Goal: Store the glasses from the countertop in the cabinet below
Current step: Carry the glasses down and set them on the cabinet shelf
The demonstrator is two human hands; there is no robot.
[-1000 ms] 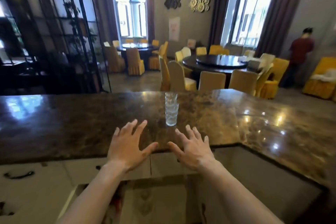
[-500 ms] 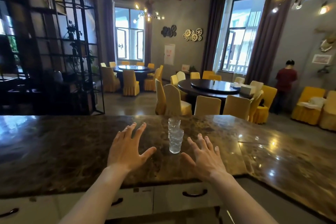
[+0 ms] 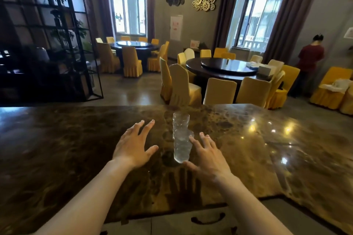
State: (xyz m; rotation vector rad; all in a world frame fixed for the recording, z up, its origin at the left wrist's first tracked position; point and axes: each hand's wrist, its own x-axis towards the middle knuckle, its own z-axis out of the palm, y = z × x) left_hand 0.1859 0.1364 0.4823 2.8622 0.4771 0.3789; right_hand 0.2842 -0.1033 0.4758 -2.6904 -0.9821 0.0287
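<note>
So there's a stack of clear glasses (image 3: 181, 138) standing upright on the dark marble tabletop (image 3: 66, 139), roughly in the middle of it and a bit back from the near edge. The person has both arms stretched out over the stone toward it.

The left hand (image 3: 133, 144) hovers to the left of the stack with a clear gap between them, fingers (image 3: 146, 127) spread and straight, thumb pointing toward the glass, holding nothing. The right hand (image 3: 207, 155) is much closer, just beside the lower part of the stack on its right. Its fingers are also splayed open and not wrapped around anything. Its thumb sits right by the base of the stack, but I honestly can't tell if it's touching or not.

Below the tabletop edge you can see a pale cabinet front with a dark curved handle (image 3: 208, 219).

Behind all this is a dining room: round dark tables (image 3: 221, 68) ringed with yellow-covered chairs (image 3: 253, 90), a black metal shelf unit (image 3: 57, 44) on the left, and another person in a red top (image 3: 311, 57) standing over by the right wall.
</note>
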